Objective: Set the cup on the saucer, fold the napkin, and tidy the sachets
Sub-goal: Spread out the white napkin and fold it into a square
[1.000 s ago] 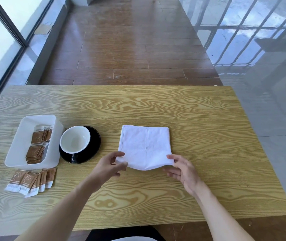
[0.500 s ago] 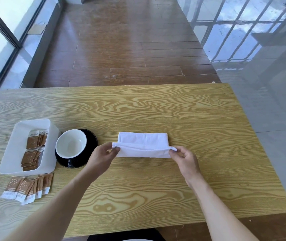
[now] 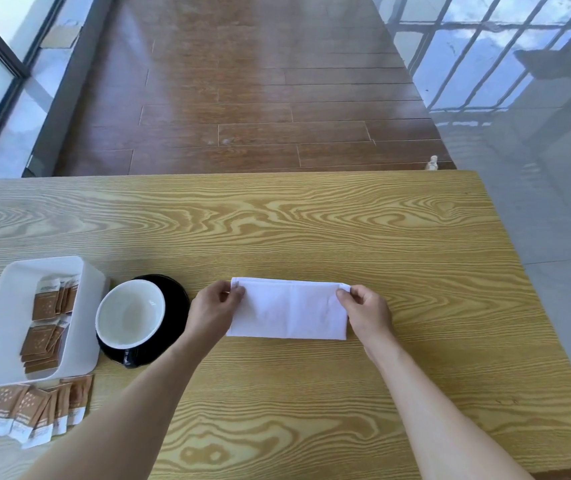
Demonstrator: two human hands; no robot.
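Note:
A white napkin lies folded in half as a wide strip at the table's middle. My left hand pinches its far left corner and my right hand pinches its far right corner. To the left, a cup, black outside and white inside, sits on a black saucer. A white tray at the far left holds several brown sachets. More brown sachets lie fanned on the table in front of the tray.
The wooden table ends at a far edge and a right edge, with brown plank floor and glossy grey tiles beyond. A glass wall runs along the far left.
Both hands lifted the napkin's near edge and carried it over to the far edge, folding the square into a half-width strip that now lies flat.

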